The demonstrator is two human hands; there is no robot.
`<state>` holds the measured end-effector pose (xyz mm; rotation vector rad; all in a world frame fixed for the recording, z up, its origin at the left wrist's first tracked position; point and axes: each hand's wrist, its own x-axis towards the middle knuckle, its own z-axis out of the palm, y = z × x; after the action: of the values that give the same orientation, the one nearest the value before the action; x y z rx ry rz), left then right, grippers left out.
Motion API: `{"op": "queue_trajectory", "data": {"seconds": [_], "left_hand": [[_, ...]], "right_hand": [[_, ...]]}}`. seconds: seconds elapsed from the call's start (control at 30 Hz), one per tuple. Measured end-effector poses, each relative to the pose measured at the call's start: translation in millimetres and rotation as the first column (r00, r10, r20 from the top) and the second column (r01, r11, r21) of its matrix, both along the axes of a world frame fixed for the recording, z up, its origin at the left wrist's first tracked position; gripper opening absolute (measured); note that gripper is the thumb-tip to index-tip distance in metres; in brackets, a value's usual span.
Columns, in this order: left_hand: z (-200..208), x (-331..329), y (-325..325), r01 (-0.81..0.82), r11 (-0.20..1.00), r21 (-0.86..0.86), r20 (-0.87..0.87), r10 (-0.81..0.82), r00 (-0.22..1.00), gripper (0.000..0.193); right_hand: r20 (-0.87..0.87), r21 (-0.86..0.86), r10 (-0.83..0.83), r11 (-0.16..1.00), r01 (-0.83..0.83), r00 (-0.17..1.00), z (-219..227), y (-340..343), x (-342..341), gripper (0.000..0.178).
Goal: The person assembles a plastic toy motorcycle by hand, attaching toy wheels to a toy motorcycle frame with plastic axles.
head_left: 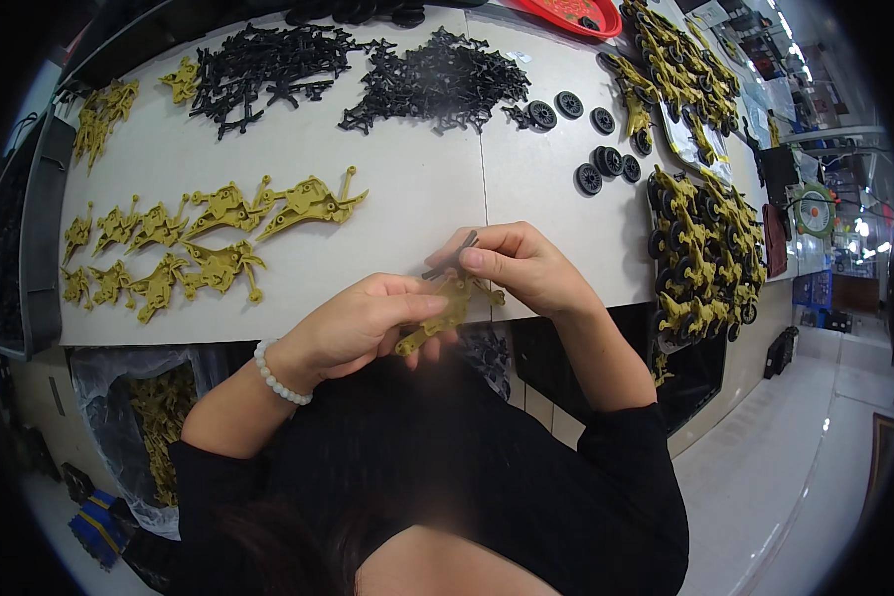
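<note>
At the table's front edge, my left hand [372,320] is closed on a yellow toy motorcycle body [447,306], its fingers partly behind it. My right hand [526,266] pinches a small black plastic part [454,260] against the upper end of that body; the fingers partly hide it. A haze in the picture blurs where the two pieces meet. Two rows of similar yellow bodies [313,207] lie to the left of my hands. Beyond them are heaps of small black plastic parts [437,81].
Loose black wheels [589,179] lie at the right. Yellow pieces with wheels fitted [705,258] are stacked along the right edge. A red tray [576,15] stands at the back, a dark grey bin [35,238] at the left. Below the table sits a plastic-lined container of yellow parts [164,427].
</note>
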<state>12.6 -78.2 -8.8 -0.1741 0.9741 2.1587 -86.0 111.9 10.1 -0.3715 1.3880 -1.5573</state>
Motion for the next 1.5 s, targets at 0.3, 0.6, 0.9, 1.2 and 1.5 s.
{"op": "queue_trajectory", "data": {"seconds": [0.3,0.6,0.9,1.2,1.5], "left_hand": [[-1.9,-3.2,2.2,0.010,0.999,-0.046,-0.009,-0.011,1.000,0.027],[-9.3,-12.9,4.8,-0.044,0.991,0.128,0.013,0.043,0.999,0.042],[-13.9,-13.1,3.0,-0.077,0.989,0.127,-0.002,0.078,0.997,0.049],[-8.0,-14.9,0.8,-0.134,0.971,0.198,0.044,0.128,0.991,0.048],[-13.2,-13.5,-4.4,-0.181,0.960,0.212,0.050,0.175,0.983,0.047]], "right_hand": [[-0.519,0.050,-0.044,0.995,0.082,0.854,-4.5,1.7,9.3,0.014],[-0.972,0.199,0.047,0.694,0.692,0.232,-10.1,73.3,-50.8,0.023],[-0.984,0.175,0.130,0.592,0.787,0.121,-23.4,81.7,-80.2,0.037],[-0.831,0.421,0.523,0.371,0.827,0.189,-0.3,88.5,-107.9,0.033],[-0.993,0.077,0.034,0.913,0.401,0.115,35.3,41.7,-40.3,0.046]]}}
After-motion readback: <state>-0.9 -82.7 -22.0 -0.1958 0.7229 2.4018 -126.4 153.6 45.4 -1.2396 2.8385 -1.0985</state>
